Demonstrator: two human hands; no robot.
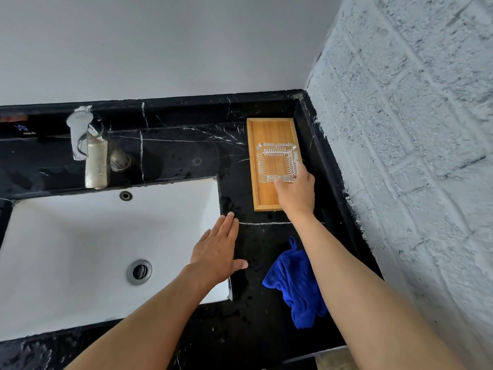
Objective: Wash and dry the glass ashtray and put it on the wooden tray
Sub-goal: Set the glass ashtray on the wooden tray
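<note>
A square clear glass ashtray (277,162) with ribbed edges rests on the wooden tray (266,129), which lies at the back right of the black marble counter. My right hand (296,192) grips the ashtray's near right corner, thumb on its front rim. My left hand (217,249) is flat with fingers spread, hovering over the right edge of the white sink (66,249) and holding nothing.
A blue cloth (293,284) lies crumpled on the counter under my right forearm. A chrome faucet (88,148) stands behind the basin, with the drain (139,271) in the basin floor. A rough painted brick wall (413,156) closes the right side.
</note>
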